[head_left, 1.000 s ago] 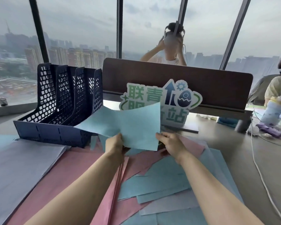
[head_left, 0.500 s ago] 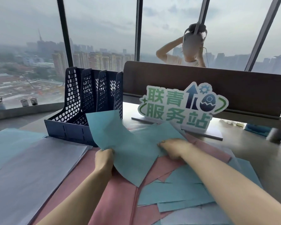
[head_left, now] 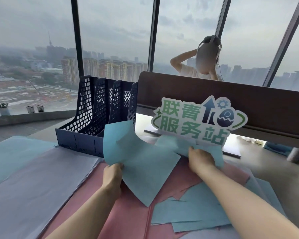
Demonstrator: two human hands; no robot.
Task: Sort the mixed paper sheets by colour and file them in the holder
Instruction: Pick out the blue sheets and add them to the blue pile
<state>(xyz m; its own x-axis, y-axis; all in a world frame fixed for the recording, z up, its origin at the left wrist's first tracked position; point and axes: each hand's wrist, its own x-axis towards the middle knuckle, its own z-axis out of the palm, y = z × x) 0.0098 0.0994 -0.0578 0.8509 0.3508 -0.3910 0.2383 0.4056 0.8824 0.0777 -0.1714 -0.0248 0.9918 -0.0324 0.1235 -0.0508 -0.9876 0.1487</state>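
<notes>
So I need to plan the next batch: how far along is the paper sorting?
Partly sorted, nothing filed. Done: a lavender paper stack and a pale blue paper stack lie apart at left. In hand: the left hand grips a loose blue sheet; the right hand grips another blue sheet. Left: mixed pink and blue sheets on the table; the dark blue mesh file holder shows no paper in its slots.

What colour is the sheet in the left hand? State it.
Light blue sheet, gripped by the left hand; head view.

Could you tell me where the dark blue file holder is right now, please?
In the head view, the file holder stands left of centre at the far edge of the paper piles, just left of the green-lettered sign, with the blue sheet in the left hand overlapping its right corner.
</notes>
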